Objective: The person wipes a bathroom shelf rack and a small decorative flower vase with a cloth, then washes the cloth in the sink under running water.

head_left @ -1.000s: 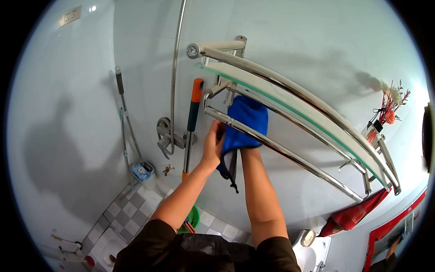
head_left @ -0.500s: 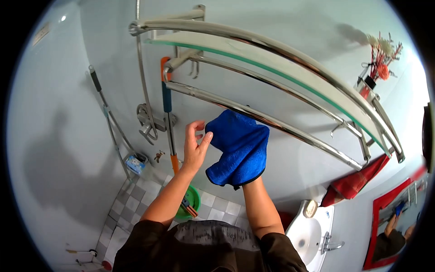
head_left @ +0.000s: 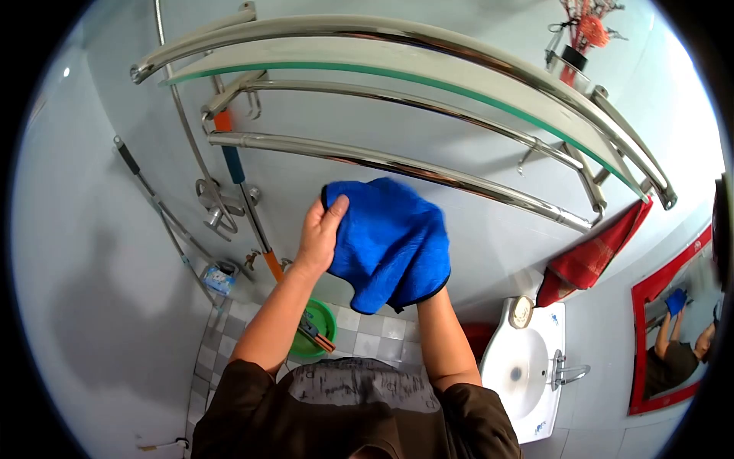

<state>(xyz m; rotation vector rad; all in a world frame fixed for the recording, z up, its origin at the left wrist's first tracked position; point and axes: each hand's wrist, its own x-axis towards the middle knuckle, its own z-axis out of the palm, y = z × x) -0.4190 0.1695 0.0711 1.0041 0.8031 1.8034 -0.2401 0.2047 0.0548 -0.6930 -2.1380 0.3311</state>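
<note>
Below the steel rail (head_left: pixel 405 167), my left hand (head_left: pixel 317 241) pinches the half-spread blue cloth (head_left: pixel 390 245); my covered right hand's grip I cannot tell.

A small tiled bathroom, seemingly in a home.
A white sink (head_left: pixel 527 366) with a chrome faucet (head_left: pixel 567 369) stood at the right, near a red-framed mirror (head_left: pixel 677 329). A metal rack (head_left: pixel 428 170) with a glass shelf (head_left: pixel 321 60) spanned the wall, a red towel (head_left: pixel 592 256) hanging at its right end. At the left were a shower hose (head_left: pixel 186 122), its wall valve (head_left: pixel 222 203) and a checkered tile floor (head_left: pixel 243 312).
</note>
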